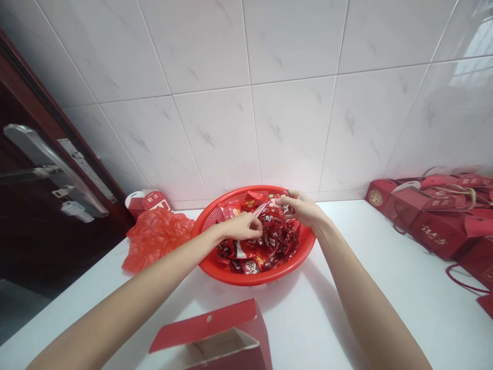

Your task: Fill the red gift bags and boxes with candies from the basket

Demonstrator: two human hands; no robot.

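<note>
A red plastic basket [219, 277] full of small red wrapped sweets [271, 241] stands on the white table. My left hand [242, 226] is inside it over the heap, fingers curled together in a pinch; whatever they hold is hidden. At the basket's right back, my right hand [304, 208] has its thumb and fingers closed on a red patterned packet [274, 204]. In front of the basket, close to me, is a red cardboard box [215, 329] with its top open and its flap raised; its lower part is cut off by the frame.
A crumpled red plastic bag [159, 239] lies left of the basket, with a small red-and-white box [146, 202] behind it. Several closed red gift boxes [435, 226] with cord handles line the right side. A tiled wall [215, 139] backs the table; a door handle [57, 169] is at left.
</note>
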